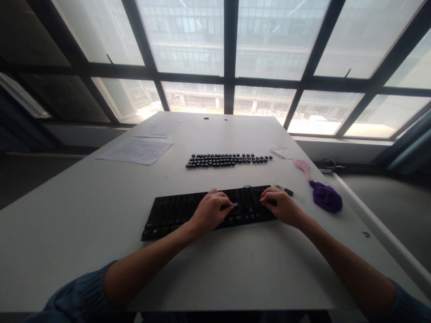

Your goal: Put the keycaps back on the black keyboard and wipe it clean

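Observation:
A black keyboard (171, 211) lies on the white table (84, 215) in front of me. My left hand (210, 211) rests on its middle with fingers curled, pinching a small keycap (235, 204) at the fingertips. Curled over the keyboard's right end is my right hand (282, 206), its fingers closed; what they hold is too small to make out. Further back, several loose black keycaps (227, 159) are laid out in rows.
A wire keycap puller (289, 193) lies right of the keyboard. A pink brush (302, 167), a purple cloth (326, 197) and a white wad (282, 151) sit at the right. Paper sheets (136, 150) lie at the back left. Large windows stand behind the table.

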`<state>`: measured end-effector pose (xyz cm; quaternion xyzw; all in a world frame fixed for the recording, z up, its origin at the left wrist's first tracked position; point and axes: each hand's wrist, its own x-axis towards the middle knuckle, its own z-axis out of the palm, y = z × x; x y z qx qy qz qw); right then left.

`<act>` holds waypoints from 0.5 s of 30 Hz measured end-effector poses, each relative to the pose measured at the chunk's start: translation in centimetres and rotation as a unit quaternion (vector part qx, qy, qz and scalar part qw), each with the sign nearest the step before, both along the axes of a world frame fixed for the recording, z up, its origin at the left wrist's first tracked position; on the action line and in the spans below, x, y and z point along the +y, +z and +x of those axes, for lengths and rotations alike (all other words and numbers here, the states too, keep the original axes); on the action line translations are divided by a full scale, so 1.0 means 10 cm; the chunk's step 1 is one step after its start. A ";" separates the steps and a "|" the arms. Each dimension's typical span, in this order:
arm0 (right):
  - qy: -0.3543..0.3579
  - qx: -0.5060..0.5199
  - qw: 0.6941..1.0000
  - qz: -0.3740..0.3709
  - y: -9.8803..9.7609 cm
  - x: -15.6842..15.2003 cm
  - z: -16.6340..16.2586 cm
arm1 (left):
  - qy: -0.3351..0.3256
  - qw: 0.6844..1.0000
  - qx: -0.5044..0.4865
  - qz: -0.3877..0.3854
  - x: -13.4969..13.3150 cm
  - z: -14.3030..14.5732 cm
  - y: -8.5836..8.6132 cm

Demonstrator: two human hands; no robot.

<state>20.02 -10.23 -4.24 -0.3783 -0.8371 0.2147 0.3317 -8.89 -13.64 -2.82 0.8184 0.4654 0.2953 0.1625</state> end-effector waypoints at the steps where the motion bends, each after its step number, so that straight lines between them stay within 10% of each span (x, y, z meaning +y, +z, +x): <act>1: 0.002 -0.007 1.000 0.005 0.00 0.00 0.01 | 0.001 1.000 0.001 0.001 0.00 0.00 0.00; 15: 0.035 -0.095 0.994 0.044 0.11 -0.07 0.03 | -0.003 1.000 0.000 0.008 0.02 0.00 -0.03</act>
